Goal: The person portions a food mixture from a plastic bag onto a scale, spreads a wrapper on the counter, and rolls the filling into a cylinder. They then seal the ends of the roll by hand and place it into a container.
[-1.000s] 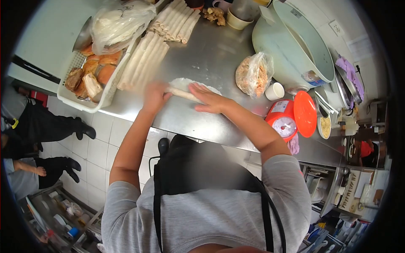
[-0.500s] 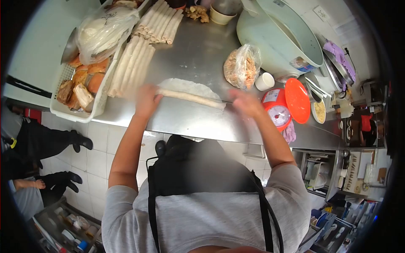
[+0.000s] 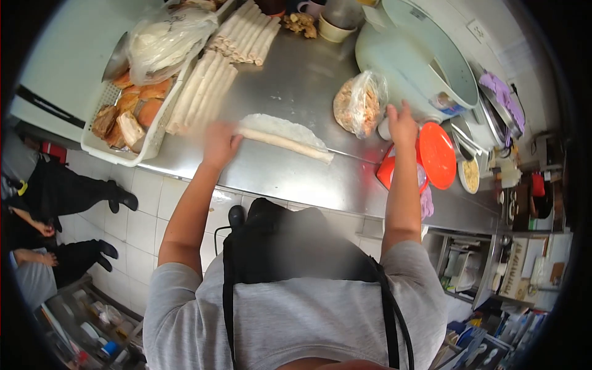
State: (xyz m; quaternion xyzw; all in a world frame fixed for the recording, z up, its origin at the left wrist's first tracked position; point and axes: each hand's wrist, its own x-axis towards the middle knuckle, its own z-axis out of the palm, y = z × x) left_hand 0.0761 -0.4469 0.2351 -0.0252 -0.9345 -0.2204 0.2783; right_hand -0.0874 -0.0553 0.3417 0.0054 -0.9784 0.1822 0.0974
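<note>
At the far left we saw a white plastic basket (image 3: 98, 148) jutting over the near edge of the steel counter (image 3: 290, 80), filled with browned, crusty pieces under a crinkled clear bag (image 3: 161, 38). Just right of the basket lay long pale rolls (image 3: 200, 92) side by side, with a second batch (image 3: 243, 34) farther back.

Our left hand (image 3: 221, 143) rested on the left end of a thin rolled wrapper (image 3: 285, 143), fingers pressed down on it; the roll lay slantwise on the counter near the front edge, its unrolled, floury sheet spreading behind it. A bare strip of steel stayed free between the roll and the counter's near edge, and more open steel lay behind the sheet.

Farther right stood a knotted clear bag of filling (image 3: 359, 102), lumpy and tan. Our right hand (image 3: 402, 123) hovered beside it with fingers spread, gripping nothing, over a small white cup (image 3: 383, 129). Behind rose a large pale cooker (image 3: 425, 61) with its lid open. At the counter's right end sat a red dial scale (image 3: 394, 172) with an orange lid (image 3: 436, 155) against it.
</note>
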